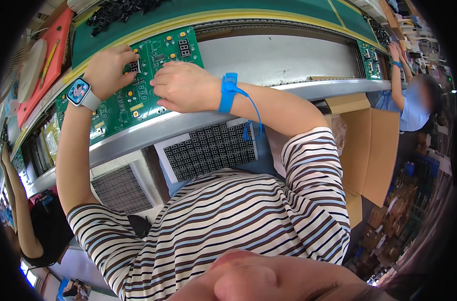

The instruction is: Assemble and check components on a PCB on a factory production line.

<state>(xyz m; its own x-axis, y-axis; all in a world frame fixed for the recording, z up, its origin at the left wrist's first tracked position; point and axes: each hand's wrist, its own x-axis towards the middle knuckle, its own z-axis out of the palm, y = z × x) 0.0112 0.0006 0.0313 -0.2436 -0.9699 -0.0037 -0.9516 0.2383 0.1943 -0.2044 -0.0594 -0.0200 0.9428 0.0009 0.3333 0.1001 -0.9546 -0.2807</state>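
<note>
A large green circuit board (pixel 150 98) lies across the metal rails in front of me. My left hand (pixel 108 70), with a watch on its wrist, pinches a small black digit display (pixel 134 66) between thumb and forefinger, at the board's surface. Beside it on the right, my right hand (pixel 186 88) rests on the board with its fingers curled in; whatever may be under the fingertips is hidden. A blue strap (pixel 228 94) with a coiled cord circles the right wrist. Another digit display (pixel 184 47) sits at the board's far right, among yellow-based buttons (pixel 173 55).
A sheet of many black displays (pixel 211 150) lies on my lap, and another such tray (pixel 122 188) sits to its left. Black parts (pixel 115 15) are heaped on the green belt (pixel 268 22). An open cardboard box (pixel 364 145) stands right. Co-workers sit on both sides.
</note>
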